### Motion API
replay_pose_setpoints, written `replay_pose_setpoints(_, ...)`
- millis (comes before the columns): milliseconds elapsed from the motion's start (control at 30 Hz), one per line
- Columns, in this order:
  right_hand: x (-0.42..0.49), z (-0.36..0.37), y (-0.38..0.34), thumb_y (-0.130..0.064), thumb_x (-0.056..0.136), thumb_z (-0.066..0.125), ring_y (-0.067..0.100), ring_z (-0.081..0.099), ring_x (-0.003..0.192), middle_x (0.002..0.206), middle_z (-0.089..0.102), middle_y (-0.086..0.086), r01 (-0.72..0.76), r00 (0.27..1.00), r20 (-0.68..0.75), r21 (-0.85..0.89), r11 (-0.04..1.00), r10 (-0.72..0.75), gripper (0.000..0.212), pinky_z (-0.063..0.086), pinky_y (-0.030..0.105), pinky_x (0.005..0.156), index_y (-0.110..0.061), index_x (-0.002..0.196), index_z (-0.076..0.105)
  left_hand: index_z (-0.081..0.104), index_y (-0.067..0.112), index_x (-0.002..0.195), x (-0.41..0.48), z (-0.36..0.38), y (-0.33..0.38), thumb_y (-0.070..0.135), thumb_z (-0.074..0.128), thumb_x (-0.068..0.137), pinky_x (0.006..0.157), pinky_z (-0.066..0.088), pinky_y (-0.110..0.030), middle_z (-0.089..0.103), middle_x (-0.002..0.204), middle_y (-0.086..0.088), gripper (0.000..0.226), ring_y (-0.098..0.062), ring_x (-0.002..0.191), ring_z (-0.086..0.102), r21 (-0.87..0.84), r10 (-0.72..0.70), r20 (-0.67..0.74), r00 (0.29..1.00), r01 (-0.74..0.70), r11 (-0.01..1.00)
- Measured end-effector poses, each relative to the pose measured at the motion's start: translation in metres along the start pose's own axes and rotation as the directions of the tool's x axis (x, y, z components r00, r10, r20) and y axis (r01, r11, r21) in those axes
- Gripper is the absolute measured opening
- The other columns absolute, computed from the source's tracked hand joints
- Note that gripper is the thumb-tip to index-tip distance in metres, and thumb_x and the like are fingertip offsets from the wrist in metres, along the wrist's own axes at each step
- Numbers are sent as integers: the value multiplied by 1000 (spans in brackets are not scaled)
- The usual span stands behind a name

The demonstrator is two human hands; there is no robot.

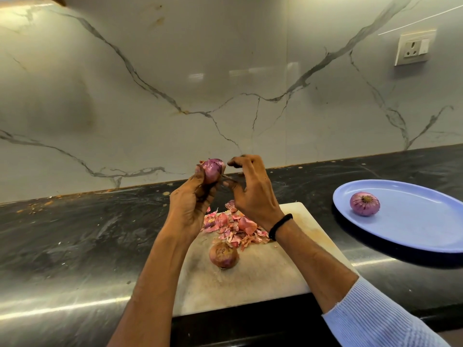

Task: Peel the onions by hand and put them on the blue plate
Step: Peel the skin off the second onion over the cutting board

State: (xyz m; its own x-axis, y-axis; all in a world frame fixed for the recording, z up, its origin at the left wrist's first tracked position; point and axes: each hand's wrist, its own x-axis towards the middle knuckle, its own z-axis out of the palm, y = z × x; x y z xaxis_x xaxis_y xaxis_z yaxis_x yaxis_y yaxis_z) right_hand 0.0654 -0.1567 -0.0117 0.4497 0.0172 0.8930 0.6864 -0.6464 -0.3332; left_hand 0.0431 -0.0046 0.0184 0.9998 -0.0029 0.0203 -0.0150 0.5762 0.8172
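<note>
Purple onion (pixel 212 171), partly skinned, is held raised above the far edge of the cutting board (pixel 250 276). Its long axis stands near upright, and the striped upper end points up and slightly away from the camera.

Left hand (pixel 193 204): fingers curled round the lower half of this onion, gripping it from below and from the left.

Right hand (pixel 253 194): fingers bent, the forefinger tip at the onion's upper right side and the thumb below it. A thin strand runs from the onion toward the thumb. Whether the fingers pinch it cannot be told. A black band (pixel 280 225) sits on this wrist and a pale blue ribbed sleeve (pixel 375 316) covers the forearm.

Blue plate (pixel 413 236): oval, on the dark worktop (pixel 75 234), to the right of the board and apart from it. One peeled onion (pixel 364 204) lies in its left part, one end turned up toward the camera.

Cutting board: a pile of pink skins (pixel 233 226) lies at its far part, under the hands. One unpeeled onion (pixel 223 254), brown-skinned, sits just near the pile's front edge with an end facing up.

Marble-pattern wall behind the worktop carries a socket (pixel 414 47) at upper right.
</note>
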Motion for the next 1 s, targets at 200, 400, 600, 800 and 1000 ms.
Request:
replay_pose_setpoints(200, -1, 3, -1, -11, 84, 78, 14, 53, 111, 124, 51, 12, 7, 999, 48, 37, 999, -8, 51, 44, 12, 98, -4, 128, 52, 65, 0, 119, 0, 0, -1, 40, 71, 77, 79, 61, -29, 71, 108, -21, 58, -17, 78, 69, 16, -40, 73, 997, 39, 999)
replay_pose_setpoints(400, 1, -3, 0, -9, 88, 73, 12, 55, 100, 115, 56, 10, 4, 1000, 3, 16, 1000, -4, 37, 42, 4, 89, -4, 121, 56, 70, 6, 112, -2, 0, -3, 51, 67, 77, 76, 57, -29, 73, 101, -17, 57, -23, 88, 68, 196, -25, 72, 997, 10, 981)
replay_pose_setpoints(600, 0, -4, 1, -4, 89, 67, 5, 48, 97, 114, 56, 11, 26, 1000, 9, -24, 999, -26, 33, 40, 0, 85, -3, 120, 56, 69, 3, 115, -3, 1, -3, 50, 66, 80, 64, 56, -24, 73, 98, -18, 60, -17, 75, 70, 243, 5, 69, 998, -22, 970)
replay_pose_setpoints(800, 0, -1, 2, -3, 88, 70, 11, 52, 92, 107, 55, 10, 62, 998, -15, -45, 997, -63, 12, 50, 16, 78, -2, 97, 62, 68, 5, 117, -4, 4, -3, 49, 61, 87, 68, 58, -25, 74, 106, -19, 53, -24, 90, 73, 211, -6, 65, 998, -8, 978)
replay_pose_setpoints(1000, 0, 0, -1, -11, 88, 73, 3, 51, 94, 109, 56, 10, -1, 1000, -19, 35, 999, 2, 34, 42, 2, 85, -4, 116, 55, 71, 8, 110, -3, 3, -5, 54, 61, 79, 76, 56, -31, 73, 102, -17, 57, -26, 95, 66, 261, 26, 79, 997, -46, 964)
